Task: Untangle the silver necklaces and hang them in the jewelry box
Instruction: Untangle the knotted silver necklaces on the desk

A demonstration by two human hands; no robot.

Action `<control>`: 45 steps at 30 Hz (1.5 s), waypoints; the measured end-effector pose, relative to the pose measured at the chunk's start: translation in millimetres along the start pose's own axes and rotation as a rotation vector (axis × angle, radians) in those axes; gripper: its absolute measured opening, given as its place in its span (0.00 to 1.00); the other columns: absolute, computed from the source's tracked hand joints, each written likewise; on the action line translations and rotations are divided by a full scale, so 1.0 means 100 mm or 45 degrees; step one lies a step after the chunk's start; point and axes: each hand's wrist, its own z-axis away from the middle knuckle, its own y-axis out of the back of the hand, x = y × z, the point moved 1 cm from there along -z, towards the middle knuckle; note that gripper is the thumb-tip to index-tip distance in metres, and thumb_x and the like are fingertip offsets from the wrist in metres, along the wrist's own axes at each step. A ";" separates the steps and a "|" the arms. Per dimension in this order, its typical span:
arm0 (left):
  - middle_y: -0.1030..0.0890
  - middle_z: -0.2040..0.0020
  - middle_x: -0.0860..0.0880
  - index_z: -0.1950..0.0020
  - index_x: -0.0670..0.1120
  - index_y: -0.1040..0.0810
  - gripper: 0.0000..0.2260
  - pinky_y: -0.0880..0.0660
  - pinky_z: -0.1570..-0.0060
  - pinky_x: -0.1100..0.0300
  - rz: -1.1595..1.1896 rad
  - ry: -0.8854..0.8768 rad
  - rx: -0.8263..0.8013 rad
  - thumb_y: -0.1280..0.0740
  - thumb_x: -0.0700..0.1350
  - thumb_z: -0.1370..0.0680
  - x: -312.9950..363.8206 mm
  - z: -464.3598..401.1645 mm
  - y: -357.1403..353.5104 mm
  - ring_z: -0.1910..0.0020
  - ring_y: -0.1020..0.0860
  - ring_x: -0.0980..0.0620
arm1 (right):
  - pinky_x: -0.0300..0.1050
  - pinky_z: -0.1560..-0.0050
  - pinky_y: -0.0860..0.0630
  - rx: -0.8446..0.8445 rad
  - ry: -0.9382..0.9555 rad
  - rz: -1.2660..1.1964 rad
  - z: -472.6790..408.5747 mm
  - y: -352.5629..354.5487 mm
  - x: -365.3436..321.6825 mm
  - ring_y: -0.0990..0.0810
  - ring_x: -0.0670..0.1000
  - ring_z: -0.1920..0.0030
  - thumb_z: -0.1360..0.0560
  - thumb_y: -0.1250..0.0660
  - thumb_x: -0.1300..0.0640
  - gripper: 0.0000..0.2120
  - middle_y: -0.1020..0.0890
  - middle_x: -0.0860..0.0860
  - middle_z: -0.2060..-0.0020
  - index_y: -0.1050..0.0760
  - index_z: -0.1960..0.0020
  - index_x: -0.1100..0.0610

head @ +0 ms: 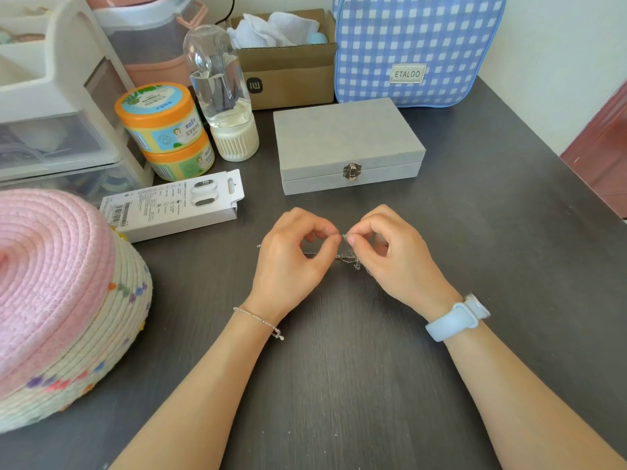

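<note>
The left hand (291,252) and right hand (390,252) are pinching the tangled silver necklaces (347,257), so untangling is only beginning, while the jewelry box (346,144) is waiting closed.

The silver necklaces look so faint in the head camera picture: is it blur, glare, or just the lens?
Head view: soft daylight, no harsh glare; the silver necklaces are thin, slightly blurred against the dark table; wide-angle distortion bends the table's edges; the jewelry box stays sharp.
</note>
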 end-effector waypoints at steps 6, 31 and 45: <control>0.22 0.61 0.54 0.61 0.49 0.21 0.07 0.30 0.59 0.65 -0.049 -0.034 -0.045 0.37 0.49 0.29 -0.02 0.00 -0.01 0.59 0.27 0.55 | 0.40 0.63 0.35 -0.018 0.044 0.085 0.01 0.02 -0.01 0.29 0.39 0.65 0.28 0.39 0.51 0.05 0.28 0.40 0.62 0.26 0.61 0.48; 0.22 0.62 0.52 0.60 0.45 0.18 0.07 0.26 0.59 0.53 -0.103 -0.197 -0.016 0.35 0.46 0.28 -0.01 0.01 -0.02 0.61 0.26 0.56 | 0.37 0.62 0.36 -0.053 0.037 -0.059 -0.01 0.05 -0.03 0.29 0.44 0.65 0.28 0.39 0.53 0.10 0.26 0.41 0.63 0.32 0.64 0.40; 0.24 0.62 0.52 0.62 0.44 0.23 0.05 0.30 0.60 0.67 -0.002 -0.091 -0.033 0.37 0.44 0.31 0.02 -0.01 0.00 0.63 0.26 0.55 | 0.37 0.65 0.34 -0.012 0.100 0.237 0.01 0.08 -0.06 0.28 0.37 0.65 0.27 0.34 0.59 0.07 0.28 0.40 0.62 0.29 0.60 0.48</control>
